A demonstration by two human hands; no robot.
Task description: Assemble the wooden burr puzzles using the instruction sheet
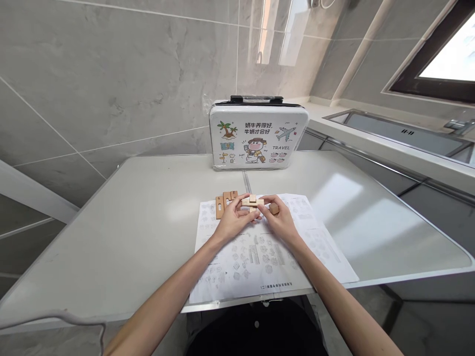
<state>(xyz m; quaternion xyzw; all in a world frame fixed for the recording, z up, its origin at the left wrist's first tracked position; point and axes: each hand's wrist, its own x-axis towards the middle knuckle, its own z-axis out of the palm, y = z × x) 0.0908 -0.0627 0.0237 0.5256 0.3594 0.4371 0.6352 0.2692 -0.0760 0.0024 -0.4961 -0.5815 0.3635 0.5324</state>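
Between my two hands is a pale wooden burr puzzle (253, 201) made of crossing pieces, held just above the printed sheet. My left hand (234, 217) grips its left side, fingers and thumb closed on it. From the right, my right hand (278, 217) pinches the same puzzle. A darker brown wooden block (273, 208) shows at the fingers of my right hand; whether they hold it or it lies behind them I cannot tell. Brown notched wooden pieces (219, 207) with numbers on them lie beyond my left hand, partly covered by it.
A large printed instruction sheet (237, 284) lies under my hands on the white folding table (148, 222). At the table's back stands a white cartoon-printed case (237, 158) against the tiled wall. A counter with a sink (401, 136) runs along the right. A cable (55, 316) crosses the lower left.
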